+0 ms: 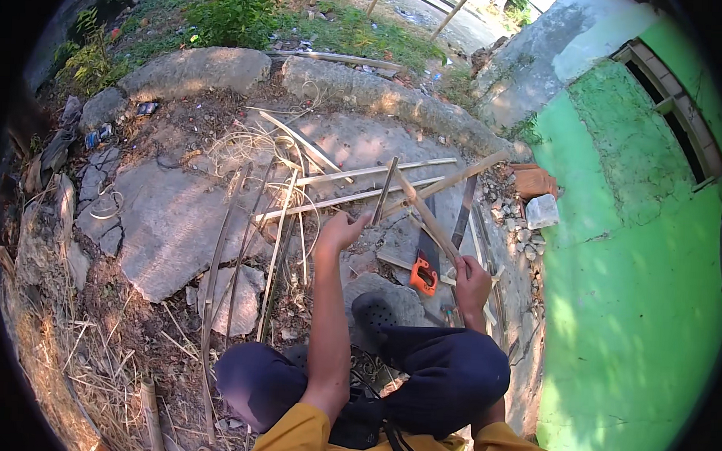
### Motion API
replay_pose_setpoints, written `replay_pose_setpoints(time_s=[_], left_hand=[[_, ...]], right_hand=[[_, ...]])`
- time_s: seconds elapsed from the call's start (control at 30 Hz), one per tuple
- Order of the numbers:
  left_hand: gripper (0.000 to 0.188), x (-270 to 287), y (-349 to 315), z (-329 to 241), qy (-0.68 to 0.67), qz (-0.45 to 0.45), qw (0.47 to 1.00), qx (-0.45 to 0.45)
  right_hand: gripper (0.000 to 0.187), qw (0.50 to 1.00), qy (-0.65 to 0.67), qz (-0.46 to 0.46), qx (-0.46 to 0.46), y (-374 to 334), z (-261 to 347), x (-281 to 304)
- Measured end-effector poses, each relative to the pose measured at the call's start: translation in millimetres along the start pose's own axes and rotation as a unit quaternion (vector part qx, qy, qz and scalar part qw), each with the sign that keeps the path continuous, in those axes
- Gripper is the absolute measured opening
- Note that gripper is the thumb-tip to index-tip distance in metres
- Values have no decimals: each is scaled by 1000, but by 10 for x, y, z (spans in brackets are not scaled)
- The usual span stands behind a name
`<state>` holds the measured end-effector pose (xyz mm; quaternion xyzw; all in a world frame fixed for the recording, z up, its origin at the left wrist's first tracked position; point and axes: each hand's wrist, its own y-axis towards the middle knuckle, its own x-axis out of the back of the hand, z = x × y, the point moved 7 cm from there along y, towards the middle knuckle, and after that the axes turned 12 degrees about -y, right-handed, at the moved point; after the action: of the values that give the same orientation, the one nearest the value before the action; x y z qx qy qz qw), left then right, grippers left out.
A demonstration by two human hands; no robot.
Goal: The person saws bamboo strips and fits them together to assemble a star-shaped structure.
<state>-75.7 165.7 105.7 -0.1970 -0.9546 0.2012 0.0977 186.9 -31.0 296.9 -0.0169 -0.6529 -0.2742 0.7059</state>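
My left hand [343, 231] is closed at the lower end of a short, dark, narrow strip [385, 187], which stands up from the fingertips. Its grip is partly hidden from above. My right hand [472, 287] is wrapped round the near end of a brown wooden stick [430, 214] that slants away to the far left. A handsaw with an orange handle [424, 276] lies just left of my right hand, its dark blade partly under the stick. Several pale split strips [354, 199] lie on the ground beyond my hands.
Long dark strips [219, 256] lie left of my left arm. Tangled thin shavings [256, 146] are farther off. Broken concrete slabs [166, 235] make the ground uneven. On the right are a green wall [612, 314], stones [524, 235] and a whitish block [542, 211].
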Motion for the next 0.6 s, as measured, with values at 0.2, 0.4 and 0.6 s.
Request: replay_pose_setpoints(time_s=[0.2,0.4,0.6], left_hand=[[115,-909,-448,-949,-208,189,957,-71],[121,-1288,-306,-963,-345,96,931,-70],[49,-1019,-99,-476,-303,-149,933,-128]], right_hand=[[23,996,-72,-13,45,-32,21,361],[21,989,-84,-32,120,-29,88,-90],[19,982,-58,-33,179,-76,266,-629]])
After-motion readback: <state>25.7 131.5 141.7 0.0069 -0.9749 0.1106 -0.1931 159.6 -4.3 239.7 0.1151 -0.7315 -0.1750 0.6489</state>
